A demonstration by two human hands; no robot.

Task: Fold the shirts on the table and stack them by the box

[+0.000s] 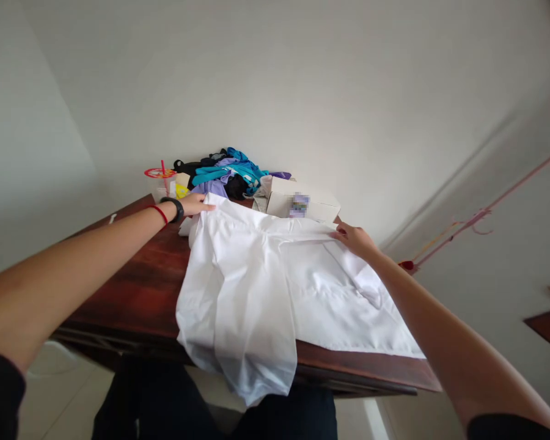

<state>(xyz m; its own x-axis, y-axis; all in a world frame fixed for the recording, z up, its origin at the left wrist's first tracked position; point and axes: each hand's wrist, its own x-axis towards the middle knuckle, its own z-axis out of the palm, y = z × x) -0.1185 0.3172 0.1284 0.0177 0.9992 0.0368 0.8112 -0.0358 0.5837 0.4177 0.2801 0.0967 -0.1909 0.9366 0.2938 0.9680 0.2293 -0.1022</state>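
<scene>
A white garment is spread over the dark wooden table, its nearer left part hanging past the front edge toward my lap. My left hand pinches its upper left corner, thumb and fingers closed on the cloth. At the upper right, my right hand grips the top edge of the same garment. Between the hands that edge runs nearly straight, slightly raised. Wrinkles cross the right part of the cloth, which lies flat on the table; its exact kind I cannot make out.
Behind the garment stands a white box. A heap of blue, purple and black clothes sits against the wall, with a red round fan-like item beside it. The table reaches left; a pink pole slants at right.
</scene>
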